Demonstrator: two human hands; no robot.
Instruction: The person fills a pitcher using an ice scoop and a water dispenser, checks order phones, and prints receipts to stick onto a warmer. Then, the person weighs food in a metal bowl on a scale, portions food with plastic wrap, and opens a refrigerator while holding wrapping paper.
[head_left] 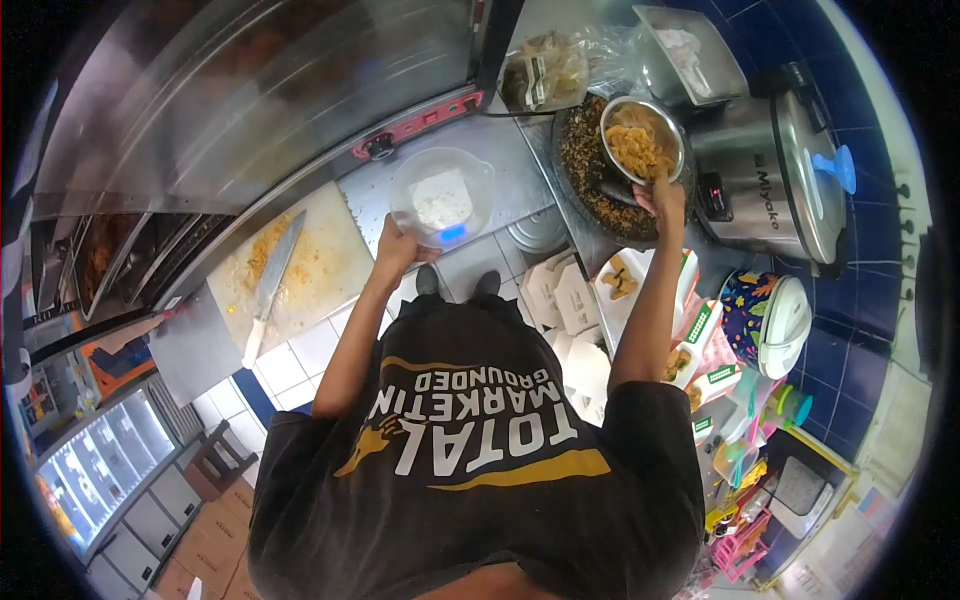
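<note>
Nearest to the camera, the black T-shirt (500, 440) of the person is seen, with the arms spread widely to both sides. By the right hand (660, 200), the near rim of a steel bowl (611, 124) seems to be gripped, with the fingers closed narrowly there. In this bowl, orange shredded food (638, 145) is heaped, and the bowl is placed over the dark mortar (578, 140); whether it is rested on it or lifted cannot be told. By the left hand (400, 247), the edge of a translucent plastic bowl (412, 180) seems to be pinched, near the front of the bench (370, 190). A blue lit display (453, 233) is seen beside this hand, and whether the pale patch in the bowl is powder cannot be judged. For good handling, the steel bowl should be held level and firmly, so that no shreds are dropped into the mortar. The plastic bowl should be supported well, because its edge is reached past the bench. The left forearm should be moved with care, since the knife (281, 262) is laid on the cutting board (335, 240) with its handle projected over the edge.
</note>
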